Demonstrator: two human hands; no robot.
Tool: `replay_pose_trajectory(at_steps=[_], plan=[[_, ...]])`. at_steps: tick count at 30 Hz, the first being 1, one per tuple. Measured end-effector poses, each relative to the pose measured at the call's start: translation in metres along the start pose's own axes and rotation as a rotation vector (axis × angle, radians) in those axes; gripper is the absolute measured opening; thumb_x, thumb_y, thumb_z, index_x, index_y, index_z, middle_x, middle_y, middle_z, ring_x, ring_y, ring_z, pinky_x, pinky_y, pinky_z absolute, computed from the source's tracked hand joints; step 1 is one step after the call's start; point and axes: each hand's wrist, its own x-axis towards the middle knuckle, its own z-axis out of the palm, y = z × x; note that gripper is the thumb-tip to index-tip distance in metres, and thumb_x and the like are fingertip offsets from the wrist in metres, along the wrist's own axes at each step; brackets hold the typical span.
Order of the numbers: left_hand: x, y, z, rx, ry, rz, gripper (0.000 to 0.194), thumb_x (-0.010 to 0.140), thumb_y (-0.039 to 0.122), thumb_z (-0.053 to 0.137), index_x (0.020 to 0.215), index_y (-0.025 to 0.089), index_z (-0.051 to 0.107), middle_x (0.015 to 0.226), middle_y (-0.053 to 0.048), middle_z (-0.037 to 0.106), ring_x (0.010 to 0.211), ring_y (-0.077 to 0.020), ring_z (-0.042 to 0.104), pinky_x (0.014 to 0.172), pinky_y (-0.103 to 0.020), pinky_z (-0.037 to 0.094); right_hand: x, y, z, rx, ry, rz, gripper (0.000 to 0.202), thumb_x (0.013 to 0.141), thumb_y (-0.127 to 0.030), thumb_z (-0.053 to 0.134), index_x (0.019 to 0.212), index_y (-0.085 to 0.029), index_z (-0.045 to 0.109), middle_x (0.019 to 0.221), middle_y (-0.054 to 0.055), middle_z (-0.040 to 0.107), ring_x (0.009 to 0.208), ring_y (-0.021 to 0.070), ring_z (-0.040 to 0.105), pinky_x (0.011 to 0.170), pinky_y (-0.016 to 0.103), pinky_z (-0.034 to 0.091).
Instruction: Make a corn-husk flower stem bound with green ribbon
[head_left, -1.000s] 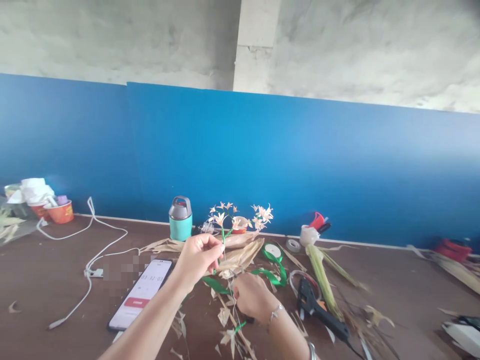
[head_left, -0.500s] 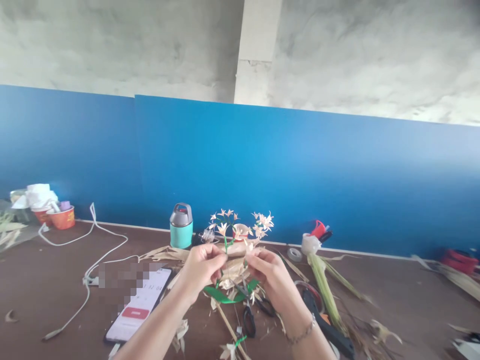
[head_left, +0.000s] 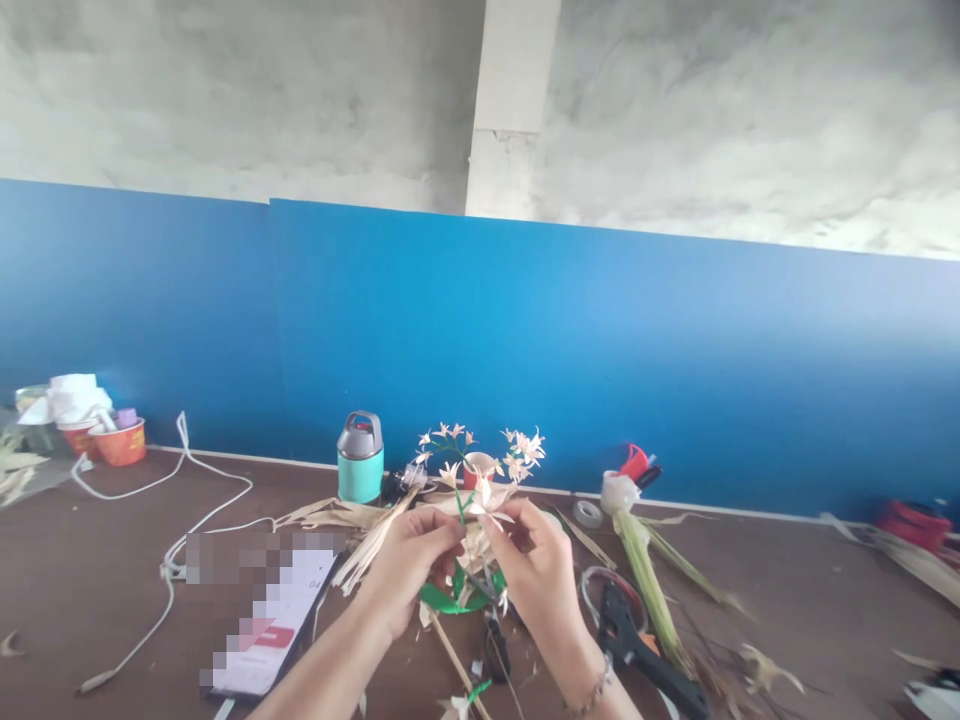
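My left hand (head_left: 427, 550) pinches the green stem (head_left: 460, 503) of a spray of small cream flowers (head_left: 450, 472). Close beside it, my right hand (head_left: 529, 550) holds a larger pale flower (head_left: 487, 497) between thumb and fingers. A second cluster of cream blossoms (head_left: 523, 452) shows behind and above the right hand. Beneath the hands lie green tape (head_left: 450, 603) and dark-handled scissors (head_left: 496, 645), partly hidden by the right hand.
A teal flask (head_left: 360, 475) stands behind pale husk strips (head_left: 326, 513). The phone (head_left: 277, 625) and white cable (head_left: 171, 600) lie left. On the right are a black glue gun (head_left: 649, 655), a tape roll (head_left: 587, 514) and a green stalk bundle (head_left: 649, 590). Red cups (head_left: 120, 443) sit far left.
My right hand has moved left, closer to my left hand, bringing the pale flower next to the green stem. My left hand has shifted slightly right and down. The camera view has tilted slightly.
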Motion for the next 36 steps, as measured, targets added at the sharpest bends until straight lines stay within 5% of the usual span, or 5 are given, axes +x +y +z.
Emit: replay_pose_trajectory(at_steps=[9, 21, 29, 36], plan=[[-0.008, 0.010, 0.000, 0.016, -0.036, -0.069, 0.029, 0.060, 0.038, 0.075, 0.060, 0.016, 0.057, 0.049, 0.006, 0.046, 0.042, -0.0055, 0.039, 0.041, -0.021, 0.013, -0.003, 0.000, 0.002, -0.062, 0.089, -0.106, 0.009, 0.079, -0.025, 0.058, 0.075, -0.018, 0.063, 0.066, 0.001, 0.065, 0.052, 0.0124, 0.052, 0.049, 0.021, 0.042], [-0.011, 0.007, 0.004, -0.030, -0.102, 0.016, 0.022, 0.061, 0.029, 0.070, 0.054, 0.015, 0.054, 0.045, 0.006, 0.042, 0.041, -0.0036, 0.025, 0.044, -0.022, 0.011, -0.005, -0.011, 0.011, 0.350, 0.077, 0.321, 0.026, 0.075, -0.040, 0.064, 0.067, -0.015, 0.059, 0.054, -0.003, 0.050, 0.047, 0.0089, 0.038, 0.043, 0.020, 0.031], [-0.014, 0.010, 0.005, -0.101, -0.128, 0.023, 0.025, 0.061, 0.031, 0.071, 0.056, 0.016, 0.053, 0.045, 0.007, 0.039, 0.043, -0.0044, 0.026, 0.043, -0.020, 0.015, -0.006, -0.015, 0.005, 0.405, -0.049, 0.271, 0.023, 0.074, -0.037, 0.067, 0.073, -0.015, 0.061, 0.065, 0.001, 0.060, 0.054, 0.0114, 0.048, 0.048, 0.021, 0.037], [-0.014, 0.008, 0.002, -0.081, -0.178, 0.033, 0.024, 0.063, 0.030, 0.070, 0.057, 0.016, 0.052, 0.045, 0.008, 0.040, 0.041, -0.0040, 0.028, 0.043, -0.020, 0.015, -0.007, -0.019, 0.003, 0.386, -0.008, 0.344, 0.026, 0.070, -0.039, 0.069, 0.073, -0.013, 0.063, 0.059, 0.002, 0.060, 0.049, 0.0120, 0.048, 0.045, 0.022, 0.037]])
